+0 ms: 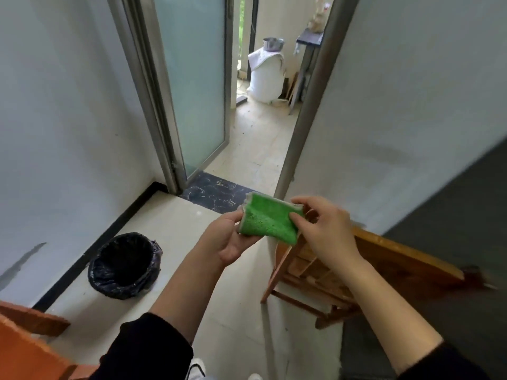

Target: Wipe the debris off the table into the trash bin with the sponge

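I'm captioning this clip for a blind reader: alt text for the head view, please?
Both hands, left hand and right hand, hold a green rectangular sponge in mid-air above a pale tiled floor. A round trash bin lined with a black bag stands lower left.

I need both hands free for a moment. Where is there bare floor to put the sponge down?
Both hands, left and right, hold the sponge. The widest bare floor lies between the trash bin, the dark doorway threshold and the wooden chair. It is crowded by the chair on the right.
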{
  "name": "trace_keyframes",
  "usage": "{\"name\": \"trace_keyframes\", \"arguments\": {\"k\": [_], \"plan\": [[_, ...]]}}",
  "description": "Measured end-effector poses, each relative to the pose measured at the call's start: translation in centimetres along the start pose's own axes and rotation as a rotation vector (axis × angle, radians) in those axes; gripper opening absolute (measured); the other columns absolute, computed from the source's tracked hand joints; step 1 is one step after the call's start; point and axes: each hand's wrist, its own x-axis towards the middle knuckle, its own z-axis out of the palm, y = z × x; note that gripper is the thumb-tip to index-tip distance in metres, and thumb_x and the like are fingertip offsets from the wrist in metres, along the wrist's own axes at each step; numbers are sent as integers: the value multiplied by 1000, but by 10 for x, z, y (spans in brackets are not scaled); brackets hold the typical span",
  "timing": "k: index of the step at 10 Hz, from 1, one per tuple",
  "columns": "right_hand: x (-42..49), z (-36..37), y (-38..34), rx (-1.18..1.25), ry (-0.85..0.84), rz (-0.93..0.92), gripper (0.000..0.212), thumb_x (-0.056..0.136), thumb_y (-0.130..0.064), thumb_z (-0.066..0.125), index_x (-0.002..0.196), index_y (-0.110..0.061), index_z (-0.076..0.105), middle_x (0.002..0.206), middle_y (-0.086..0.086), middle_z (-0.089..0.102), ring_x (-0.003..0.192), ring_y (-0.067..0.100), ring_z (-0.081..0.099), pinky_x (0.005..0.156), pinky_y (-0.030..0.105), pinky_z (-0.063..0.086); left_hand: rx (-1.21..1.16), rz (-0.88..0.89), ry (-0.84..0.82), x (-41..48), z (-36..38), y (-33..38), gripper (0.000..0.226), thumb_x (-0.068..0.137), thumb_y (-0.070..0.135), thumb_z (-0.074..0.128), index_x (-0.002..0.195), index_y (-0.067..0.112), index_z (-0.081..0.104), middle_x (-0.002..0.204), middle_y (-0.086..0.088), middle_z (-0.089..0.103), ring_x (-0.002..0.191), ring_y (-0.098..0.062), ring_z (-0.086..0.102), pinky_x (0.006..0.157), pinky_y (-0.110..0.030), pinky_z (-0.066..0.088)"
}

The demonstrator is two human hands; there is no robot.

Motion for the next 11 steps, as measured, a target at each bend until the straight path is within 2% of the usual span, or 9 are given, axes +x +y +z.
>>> {"name": "trace_keyframes", "arguments": {"k": [1, 2, 3, 4, 5, 6, 7, 9, 11], "plan": [[-16, -36, 12, -53, 52, 58, 29, 81, -18, 71, 110, -22, 68, 75, -8, 63, 69, 8, 59, 65, 22, 48, 64, 29, -6, -5, 29, -17, 45, 93, -6, 43, 131, 18, 42, 123, -21, 52, 90, -31, 62, 52, -39, 59], [-28, -64, 23, 51, 97, 135, 17, 81, -13, 71, 96, -22, 70, 68, -14, 59, 60, 1, 54, 58, 10, 40, 319, -15, -46, -4, 46, -34, 40, 93, -3, 42, 126, 19, 50, 119, -14, 57, 87, -24, 64, 56, -33, 60], [-38, -89, 34, 382, 139, 293, 8, 84, -8, 67, 81, -15, 67, 62, -2, 61, 50, 1, 54, 49, 14, 43, 448, -175, -122, -6, 59, -50, 29, 94, 10, 45, 120, 6, 59, 106, -15, 64, 87, -25, 67, 60, -32, 61], [-43, -104, 53, 514, 60, 396, 7, 93, -10, 55, 88, -6, 56, 55, 8, 59, 36, 11, 52, 34, 21, 38, 569, -254, -144, -4, 71, -64, 25, 93, 25, 50, 99, 5, 64, 92, -14, 66, 76, -29, 69, 57, -33, 60], [-41, -107, 75, 504, 23, 480, 8, 96, -13, 50, 90, -8, 50, 47, 3, 60, 35, 15, 55, 32, 22, 39, 639, -360, -122, 5, 80, -78, 49, 91, 47, 47, 97, 1, 62, 92, -20, 66, 72, -30, 68, 52, -32, 60], [-31, -107, 96, 481, 110, 570, 5, 96, -12, 51, 92, -9, 51, 54, 11, 59, 34, 14, 55, 33, 20, 41, 718, -375, -113, 25, 81, -92, 60, 86, 50, 52, 118, -1, 57, 97, -22, 65, 71, -28, 70, 51, -32, 58], [-11, -107, 119, 441, 197, 625, 4, 95, -12, 52, 95, -9, 51, 66, 14, 60, 40, 17, 59, 37, 24, 45, 816, -308, -57, 39, 90, -104, 50, 85, 30, 61, 124, 1, 49, 87, -23, 64, 66, -26, 69, 54, -36, 60], [13, -101, 148, 423, 108, 752, 39, 88, -13, 60, 124, -8, 43, 97, 17, 62, 63, 24, 67, 64, 34, 58, 1191, -57, 15, 50, 107, -114, 33, 88, 27, 54, 111, 3, 56, 76, -8, 55, 61, -20, 56, 62, -33, 53], [11, -105, 153, 426, 101, 705, 32, 86, -7, 60, 117, -1, 54, 94, 14, 61, 77, 23, 63, 70, 34, 55, 1631, 411, 75, 55, 117, -112, 14, 83, 25, 54, 87, 11, 57, 80, -2, 59, 78, -21, 57, 71, -34, 47]]}}
